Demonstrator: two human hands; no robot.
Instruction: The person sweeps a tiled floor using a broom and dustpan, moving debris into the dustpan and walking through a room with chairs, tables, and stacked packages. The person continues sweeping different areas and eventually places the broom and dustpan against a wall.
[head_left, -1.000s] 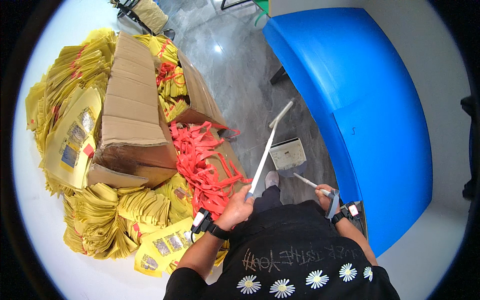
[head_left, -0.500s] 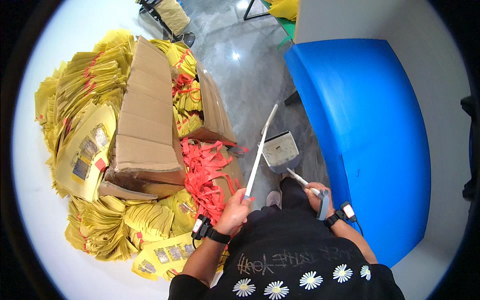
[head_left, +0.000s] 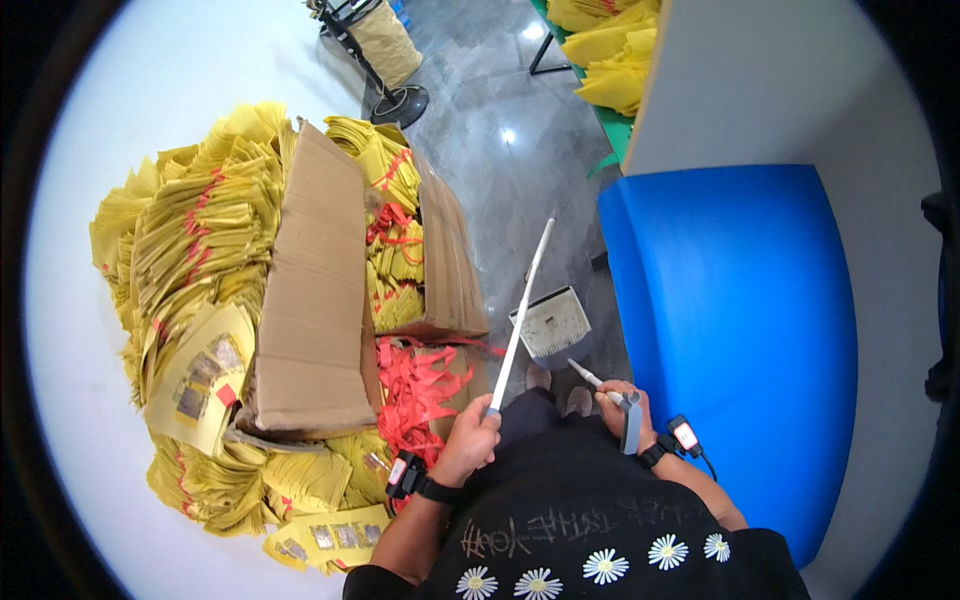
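Note:
My left hand [head_left: 470, 440] grips the lower end of a long white broom handle [head_left: 522, 305] that slants up and away over the grey floor. My right hand [head_left: 625, 408] is closed on the grey grip of a dustpan handle, and the white dustpan [head_left: 551, 323] hangs low in front of my feet, just right of the broom handle. Both wrists wear small black devices. A heap of red strips [head_left: 415, 385] lies on the floor close to my left hand.
An open cardboard box [head_left: 318, 290] with folded flaps holds yellow bundles. Piles of yellow paper packs [head_left: 190, 240] spread over the white surface on the left. A blue table [head_left: 740, 330] stands at the right. A bagged stand [head_left: 380, 45] and more yellow stacks [head_left: 610, 55] sit farther off.
The view has shifted so the blue table sits farther right and lower, and the box and far floor show more. Both hands keep their hold on the broom and dustpan.

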